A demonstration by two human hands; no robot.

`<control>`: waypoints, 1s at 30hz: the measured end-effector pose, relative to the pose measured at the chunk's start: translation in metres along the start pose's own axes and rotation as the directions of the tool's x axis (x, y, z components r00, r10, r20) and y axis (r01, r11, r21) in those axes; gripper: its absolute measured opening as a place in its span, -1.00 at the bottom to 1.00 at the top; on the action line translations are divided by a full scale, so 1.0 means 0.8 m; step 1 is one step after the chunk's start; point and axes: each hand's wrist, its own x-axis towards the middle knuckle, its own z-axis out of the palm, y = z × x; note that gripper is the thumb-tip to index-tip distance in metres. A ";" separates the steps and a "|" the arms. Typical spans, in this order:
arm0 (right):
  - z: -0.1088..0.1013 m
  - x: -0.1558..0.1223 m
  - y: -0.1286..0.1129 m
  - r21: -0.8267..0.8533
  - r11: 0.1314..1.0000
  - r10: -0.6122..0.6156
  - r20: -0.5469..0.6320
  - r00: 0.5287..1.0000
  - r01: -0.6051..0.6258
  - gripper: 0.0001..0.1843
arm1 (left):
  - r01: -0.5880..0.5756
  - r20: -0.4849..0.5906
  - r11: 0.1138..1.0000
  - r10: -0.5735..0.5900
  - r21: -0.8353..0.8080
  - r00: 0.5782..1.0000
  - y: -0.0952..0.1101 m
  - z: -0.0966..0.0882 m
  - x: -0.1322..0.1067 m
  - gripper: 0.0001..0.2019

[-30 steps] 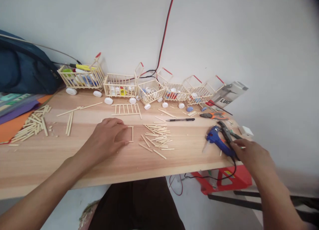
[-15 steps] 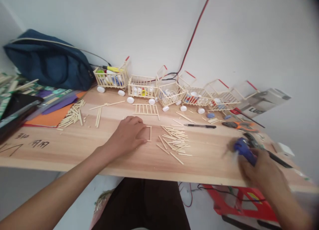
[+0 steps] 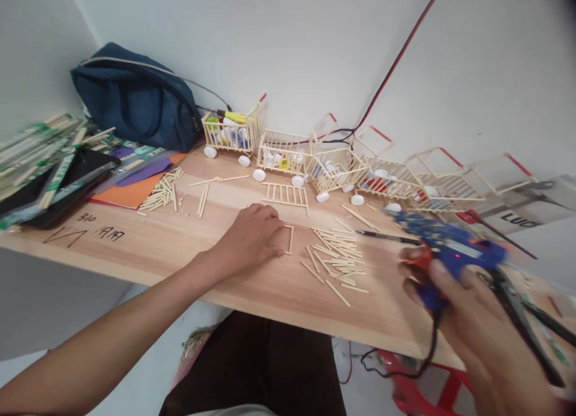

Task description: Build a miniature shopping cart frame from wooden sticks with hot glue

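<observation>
Glue gun (image 3: pixel 463 254) right of sticks (image 3: pixel 342 263)

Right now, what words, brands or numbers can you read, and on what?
"LUC", next letter unclear: box.
"310", handwritten: tabletop; the marks beside it aren't clearly legible.
Blue glue gun: label too blurred.
Green-printed wrappers: too small.

Blue glue gun (image 3: pixel 456 252) motion-blurred, nozzle end smeared; handle partly hidden by right hand (image 3: pixel 468 299). Stick frame (image 3: pixel 291 241): left end hidden under left hand (image 3: pixel 249 236). Lettered box (image 3: pixel 517 221) cut off by right edge.
</observation>
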 end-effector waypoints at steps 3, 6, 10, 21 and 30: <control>0.050 0.009 -0.013 0.085 0.989 0.093 0.245 0.965 -0.117 -0.64 | 0.002 0.008 1.000 -0.002 0.004 1.000 0.000 -0.001 0.000 -0.61; 0.077 0.018 -0.015 0.082 0.988 0.095 0.354 0.931 -0.132 -0.61 | -0.001 0.013 1.000 0.001 0.002 1.000 0.000 -0.001 0.000 -0.62; 0.087 0.036 -0.005 -0.057 0.995 0.104 0.426 0.899 -0.088 -0.53 | -0.002 0.008 1.000 0.002 -0.019 1.000 -0.001 0.000 0.000 -0.62; 0.086 0.050 0.011 -0.156 0.985 0.139 0.443 0.886 -0.077 -0.48 | -0.006 0.000 0.999 0.006 -0.042 1.000 -0.006 0.006 0.001 -0.57; 0.083 0.054 0.017 -0.169 0.985 0.117 0.489 0.864 -0.038 -0.45 | -0.024 -0.094 0.998 0.018 -0.063 0.995 -0.007 0.010 0.000 -0.58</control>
